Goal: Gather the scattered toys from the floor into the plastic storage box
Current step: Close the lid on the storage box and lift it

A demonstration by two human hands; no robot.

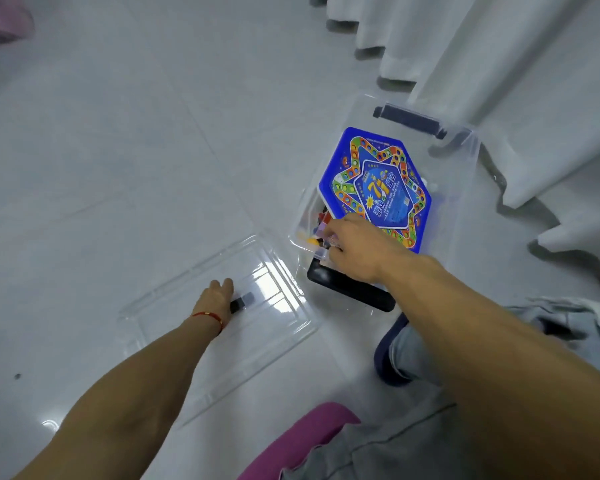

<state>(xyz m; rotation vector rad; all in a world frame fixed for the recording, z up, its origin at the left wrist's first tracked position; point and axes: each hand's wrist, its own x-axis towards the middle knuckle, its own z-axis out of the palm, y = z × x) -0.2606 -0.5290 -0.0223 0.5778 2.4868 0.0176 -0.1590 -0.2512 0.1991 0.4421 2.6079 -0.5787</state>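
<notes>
Our right hand (355, 247) drops small toys into the box (465, 188), fingers curled; our left hand (217, 299) grips a block (242, 302) on the lid (174, 299), to box next.

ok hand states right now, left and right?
Left hand: grips a small black piece on the clear lid.
Right hand: over the storage box, fingers curled among toys; grip cannot be told.
</notes>
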